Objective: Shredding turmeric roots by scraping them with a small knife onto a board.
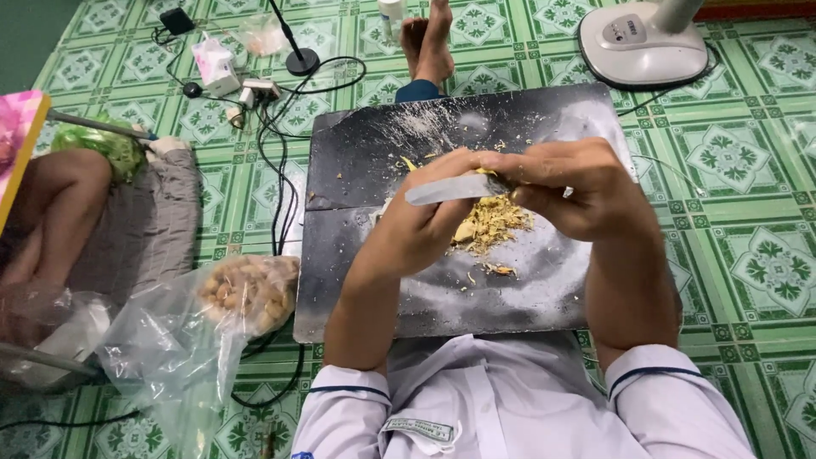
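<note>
My left hand and my right hand meet above a dark board lying on the floor. A knife blade runs between them; my right hand grips its handle end, and the blade rests against the fingers of my left hand. A small yellowish piece is pinched between the hands, mostly hidden by my fingers. Under the hands a pile of yellow peelings lies on the board, with scattered bits around it.
A clear plastic bag of pale brown pieces lies left of the board. Black cables, a stand base and small chargers sit beyond. A white fan base stands at the top right. Another person's leg is at the left.
</note>
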